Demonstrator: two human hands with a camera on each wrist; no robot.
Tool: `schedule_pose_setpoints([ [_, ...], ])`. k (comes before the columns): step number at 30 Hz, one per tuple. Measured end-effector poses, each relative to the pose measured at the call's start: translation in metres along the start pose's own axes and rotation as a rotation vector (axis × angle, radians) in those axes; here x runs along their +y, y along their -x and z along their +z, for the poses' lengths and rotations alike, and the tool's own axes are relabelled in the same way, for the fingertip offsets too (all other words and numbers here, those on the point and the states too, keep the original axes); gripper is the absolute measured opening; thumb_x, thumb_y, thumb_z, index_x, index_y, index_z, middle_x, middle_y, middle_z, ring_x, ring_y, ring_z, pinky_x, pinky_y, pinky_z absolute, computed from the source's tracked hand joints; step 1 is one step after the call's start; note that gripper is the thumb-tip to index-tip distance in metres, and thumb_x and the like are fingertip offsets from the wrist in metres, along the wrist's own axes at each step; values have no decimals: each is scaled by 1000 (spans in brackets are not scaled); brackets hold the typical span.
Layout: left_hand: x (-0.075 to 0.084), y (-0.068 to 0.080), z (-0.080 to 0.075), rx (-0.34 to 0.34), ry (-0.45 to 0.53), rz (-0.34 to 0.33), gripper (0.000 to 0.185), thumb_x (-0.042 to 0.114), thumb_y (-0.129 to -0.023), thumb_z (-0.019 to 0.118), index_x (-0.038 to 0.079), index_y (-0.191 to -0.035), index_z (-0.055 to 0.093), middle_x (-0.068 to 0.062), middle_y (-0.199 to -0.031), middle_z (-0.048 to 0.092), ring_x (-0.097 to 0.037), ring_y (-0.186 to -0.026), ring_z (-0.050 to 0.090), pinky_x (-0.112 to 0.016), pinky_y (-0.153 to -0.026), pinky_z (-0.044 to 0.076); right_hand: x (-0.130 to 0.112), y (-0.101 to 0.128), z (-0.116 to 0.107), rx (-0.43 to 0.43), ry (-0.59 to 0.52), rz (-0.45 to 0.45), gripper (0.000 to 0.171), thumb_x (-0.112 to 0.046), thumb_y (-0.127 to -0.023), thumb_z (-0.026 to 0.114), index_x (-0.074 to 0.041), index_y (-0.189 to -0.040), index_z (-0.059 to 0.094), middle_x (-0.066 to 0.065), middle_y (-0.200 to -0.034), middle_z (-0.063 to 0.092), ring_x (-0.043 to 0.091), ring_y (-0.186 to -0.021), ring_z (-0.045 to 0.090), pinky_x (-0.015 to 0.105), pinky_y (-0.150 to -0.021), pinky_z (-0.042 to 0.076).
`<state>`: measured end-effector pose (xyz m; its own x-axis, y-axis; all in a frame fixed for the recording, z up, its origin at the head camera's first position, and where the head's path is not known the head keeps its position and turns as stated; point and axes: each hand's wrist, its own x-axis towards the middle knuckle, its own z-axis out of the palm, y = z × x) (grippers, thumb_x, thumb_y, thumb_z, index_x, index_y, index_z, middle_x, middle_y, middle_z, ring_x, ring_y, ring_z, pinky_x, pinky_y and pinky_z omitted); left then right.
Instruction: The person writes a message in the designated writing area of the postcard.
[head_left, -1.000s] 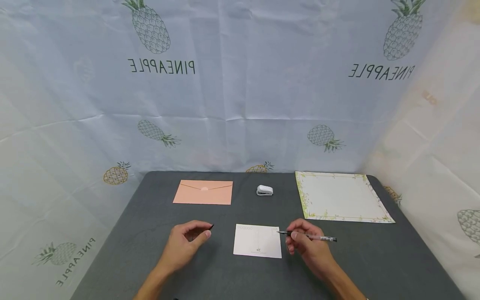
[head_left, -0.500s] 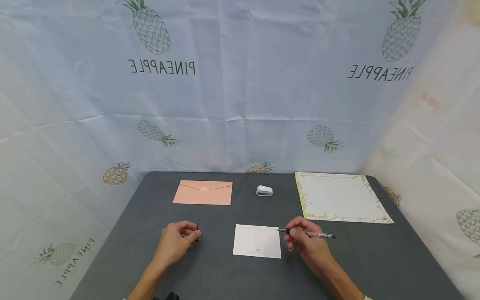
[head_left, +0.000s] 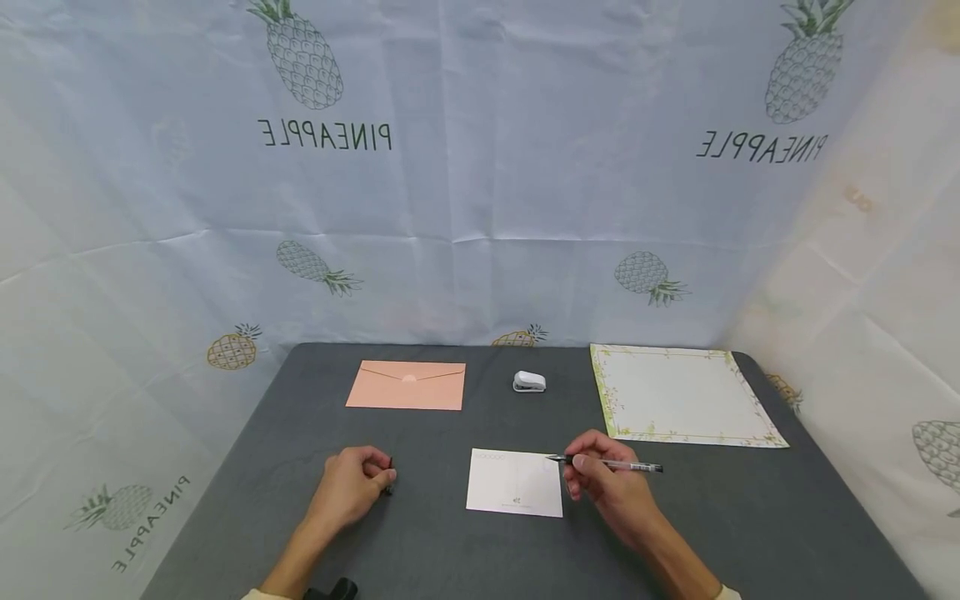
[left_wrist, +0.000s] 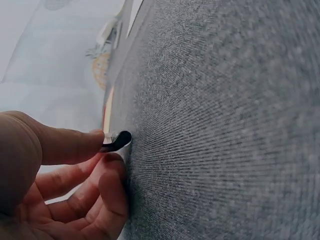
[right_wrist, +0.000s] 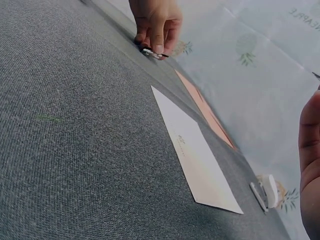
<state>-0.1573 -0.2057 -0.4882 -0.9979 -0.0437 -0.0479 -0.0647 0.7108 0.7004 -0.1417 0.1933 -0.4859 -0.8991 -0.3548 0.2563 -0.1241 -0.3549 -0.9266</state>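
With the pen cap (head_left: 389, 486) pinched in the left hand (head_left: 351, 487) at the worktop (head_left: 450, 550), the right hand (head_left: 607, 487) grips the uncapped pen (head_left: 607, 464) beside the apparently unwritten card (head_left: 514, 483).

the backdrop cloth (head_left: 480, 192) bears the word "pineapple" in dark capitals, printed mirror-reversed: once at upper left under a pineapple drawing, once at upper right under another, and once slanted at lower left. in the right wrist view part of the same word shows at the top right corner. small print on the white card (head_left: 514, 483) is too small to read.
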Motion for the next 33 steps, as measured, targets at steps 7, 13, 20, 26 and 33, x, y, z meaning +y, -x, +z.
schedule_pose_setpoints([
  [7, -1, -1, 1, 26, -61, -14, 14, 10, -93, 86, 3, -103, 79, 2, -76, 70, -13, -67, 59, -32, -62, 49, -1, 0, 0, -2, -11, 6, 27, 6, -110, 47, -11, -113, 68, -2, -92, 77, 6, -76, 71, 21, -70, 60],
  [13, 1, 2, 2, 128, -95, 26, 19, 10, -91, 85, -1, -106, 78, 0, -79, 70, -12, -69, 60, -33, -65, 51, 0, 0, -1, -3, -22, -1, 29, 7, -110, 46, -11, -113, 68, -2, -93, 77, 5, -77, 71, 21, -70, 60],
  [20, 20, 7, 8, 246, -71, 181, 23, 5, -89, 86, -1, -110, 80, -9, -94, 80, -17, -80, 76, -39, -74, 64, -2, -2, -1, 23, 9, 5, 26, 6, -111, 48, -11, -113, 68, -2, -92, 76, 6, -77, 71, 21, -70, 60],
  [26, 34, 3, 21, 234, -50, 375, 29, 6, -87, 90, 3, -115, 82, -9, -110, 83, -29, -100, 80, -48, -88, 66, -3, -11, 3, 44, 56, 1, 22, 5, -110, 50, -9, -112, 67, -1, -91, 76, 7, -76, 70, 22, -69, 60],
  [33, 46, -9, 36, 100, -58, 534, 40, 12, -87, 91, 4, -124, 79, -9, -128, 80, -30, -123, 76, -53, -105, 60, 0, -23, 9, 57, 63, -26, 18, 3, -110, 51, -7, -112, 66, 0, -92, 75, 7, -78, 70, 21, -69, 60],
])
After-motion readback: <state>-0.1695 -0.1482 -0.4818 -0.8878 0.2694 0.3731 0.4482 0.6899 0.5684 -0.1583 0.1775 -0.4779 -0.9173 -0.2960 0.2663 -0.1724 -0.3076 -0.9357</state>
